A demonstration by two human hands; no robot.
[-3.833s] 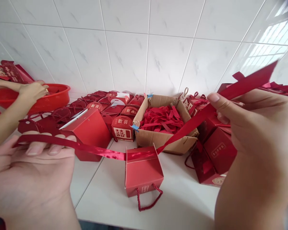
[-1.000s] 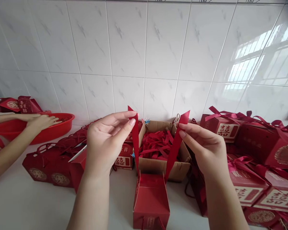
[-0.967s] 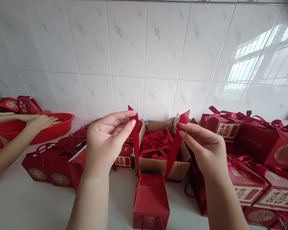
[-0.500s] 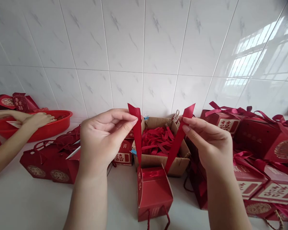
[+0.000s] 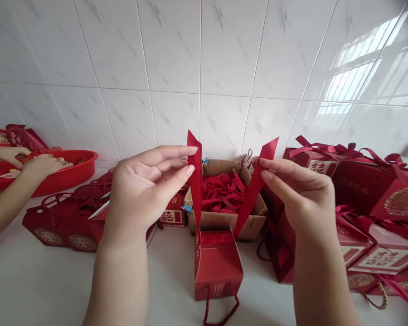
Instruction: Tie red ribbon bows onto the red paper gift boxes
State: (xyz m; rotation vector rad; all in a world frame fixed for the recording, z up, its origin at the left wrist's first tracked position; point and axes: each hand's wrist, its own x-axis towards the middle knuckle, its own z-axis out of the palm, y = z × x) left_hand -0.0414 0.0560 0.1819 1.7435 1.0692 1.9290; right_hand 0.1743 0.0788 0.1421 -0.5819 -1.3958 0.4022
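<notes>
A red ribbon (image 5: 195,190) rises in two tails from the open top of a small red gift box (image 5: 221,267), which has a red cord handle (image 5: 238,301) hanging at its front. My left hand (image 5: 146,185) has its index finger and thumb, slightly apart, at the upper part of the left tail. The upper part of the right tail is pinched between thumb and fingers of my right hand (image 5: 299,190). Both tails slant outward in a V. Directly behind the gift box is a cardboard box (image 5: 224,222) full of cut red ribbons (image 5: 222,192).
Finished-looking red boxes with bows (image 5: 381,253) are stacked at right. Several red boxes with cords (image 5: 64,222) stand at left. Beyond them, another person's hands (image 5: 42,165) work over a red plastic basin (image 5: 78,170). A tiled wall (image 5: 224,50) closes off the back.
The fingers of my left hand have loosened, with the thumb and index farther apart on the ribbon. My right hand keeps its pinch. The other person's hands have shifted over the basin.
</notes>
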